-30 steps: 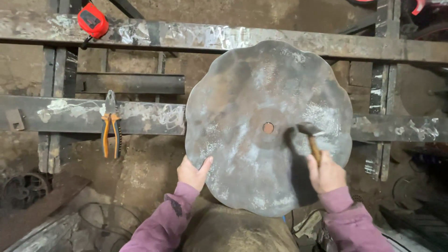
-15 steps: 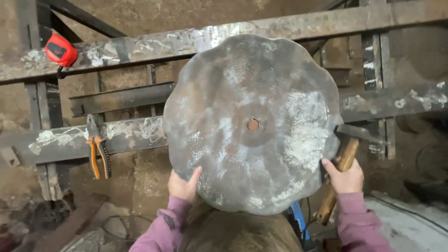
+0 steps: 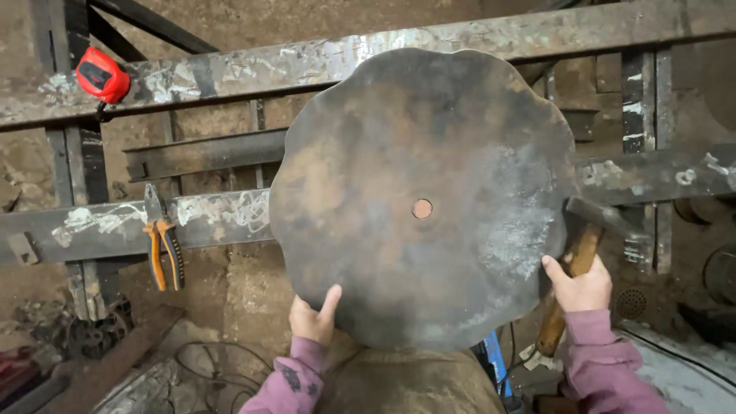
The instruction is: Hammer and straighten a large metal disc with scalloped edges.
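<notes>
Scalloped steel disc (image 3: 422, 199) between left hand (image 3: 313, 318) and hammer-gripping right hand (image 3: 581, 285).

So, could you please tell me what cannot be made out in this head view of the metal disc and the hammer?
- Hammer: part of its head sits behind the metal disc; the right hand covers mid-handle.
- Left hand: fingers hidden under the disc's rim; only the thumb shows.
- Frame beams: their middle stretch is blocked by the disc.
- Pliers: jaw tips too dark to tell.
</notes>
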